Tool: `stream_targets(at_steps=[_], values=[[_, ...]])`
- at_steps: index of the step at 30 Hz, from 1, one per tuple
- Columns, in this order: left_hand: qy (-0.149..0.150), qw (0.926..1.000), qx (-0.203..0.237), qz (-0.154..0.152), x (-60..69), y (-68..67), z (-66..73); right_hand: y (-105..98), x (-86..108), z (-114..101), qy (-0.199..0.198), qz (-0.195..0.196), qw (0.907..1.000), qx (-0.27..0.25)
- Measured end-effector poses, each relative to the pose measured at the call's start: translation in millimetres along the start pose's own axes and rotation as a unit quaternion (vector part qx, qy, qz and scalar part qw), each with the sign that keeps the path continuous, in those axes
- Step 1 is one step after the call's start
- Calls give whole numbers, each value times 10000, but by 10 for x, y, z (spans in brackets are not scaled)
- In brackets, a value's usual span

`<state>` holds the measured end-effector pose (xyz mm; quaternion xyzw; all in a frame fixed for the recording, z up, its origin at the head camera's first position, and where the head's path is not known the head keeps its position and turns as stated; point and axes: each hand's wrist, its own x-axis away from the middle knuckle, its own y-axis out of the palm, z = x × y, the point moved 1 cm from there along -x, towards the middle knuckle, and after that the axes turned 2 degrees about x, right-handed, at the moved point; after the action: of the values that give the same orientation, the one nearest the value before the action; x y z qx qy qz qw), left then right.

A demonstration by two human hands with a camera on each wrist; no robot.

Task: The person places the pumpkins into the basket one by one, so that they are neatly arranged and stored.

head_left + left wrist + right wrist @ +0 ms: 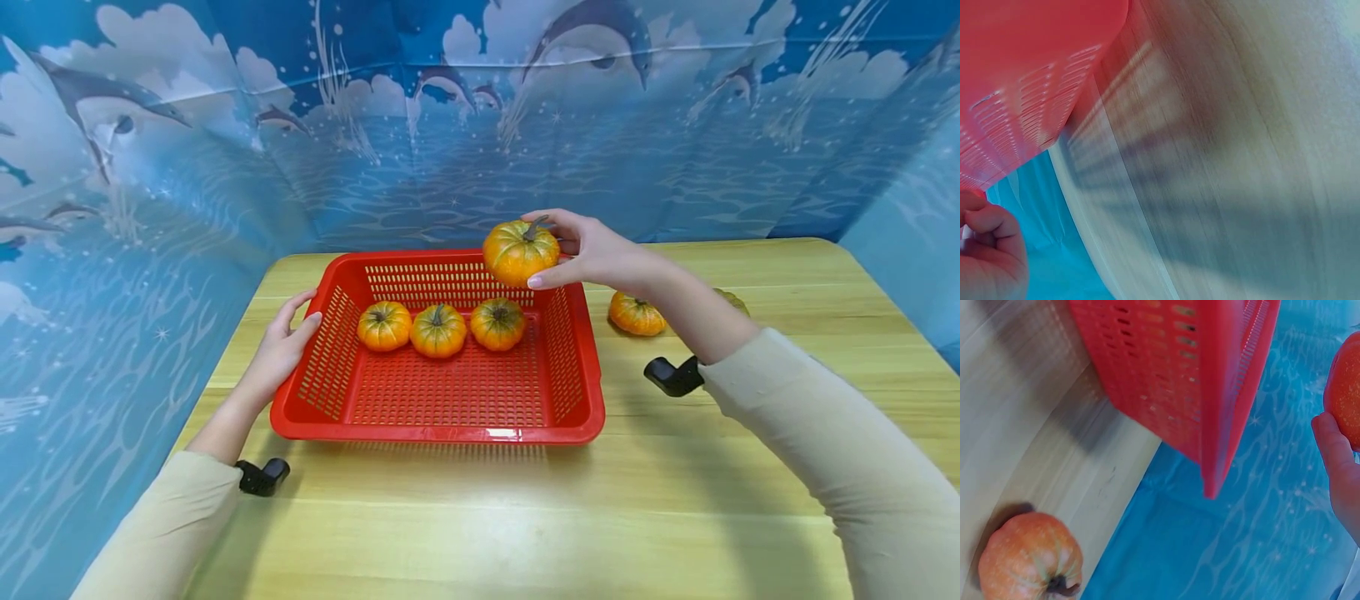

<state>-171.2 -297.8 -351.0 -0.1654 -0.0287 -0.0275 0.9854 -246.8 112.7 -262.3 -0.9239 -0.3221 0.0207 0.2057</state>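
Note:
A red plastic basket [450, 433] with slotted walls stands on the table, and several small orange pumpkins lie in it, among them one pumpkin [438, 331] in the middle of the row. My left hand [285, 340] grips the basket's left rim, thumb on the inner side. Above the basket's back right corner, my right hand [592, 250] holds another orange pumpkin [517, 252] between thumb and fingers, its stem upward. In the right wrist view that held pumpkin [1346, 390] shows at the right edge, with part of the right hand [1342, 478] below it.
Right of the basket, on the wooden table [465, 542], sits a loose pumpkin [636, 315]. Another pumpkin [731, 302] is mostly hidden behind the right forearm. A blue dolphin-print cloth [450, 150] hangs behind the table and along its sides.

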Motion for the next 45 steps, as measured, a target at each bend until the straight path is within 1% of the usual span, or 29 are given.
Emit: stream_targets(at_steps=[9, 18, 24, 33, 39, 45], values=[[9, 10000, -40, 26, -6, 4, 9, 150, -130, -105, -165, -269, 9993, -175], [22, 9999, -145, 32, -3, 4, 16, 311, -210, -185, -291, -499, 9980, -238], [64, 10000, -67, 10, -6, 4, 5, 405, -264, -224, -357, -582, 9976, -113], [75, 10000, 3, 7, -2, 3, 1, 571, -359, -291, -631, -833, 9945, 37], [60, 10000, 3, -4, -3, -6, 3, 685, -429, -314, -675, -956, 9928, 254], [27, 10000, 7, -3, -2, -1, 0, 833, -518, -317, -688, -1174, 9900, 384]])
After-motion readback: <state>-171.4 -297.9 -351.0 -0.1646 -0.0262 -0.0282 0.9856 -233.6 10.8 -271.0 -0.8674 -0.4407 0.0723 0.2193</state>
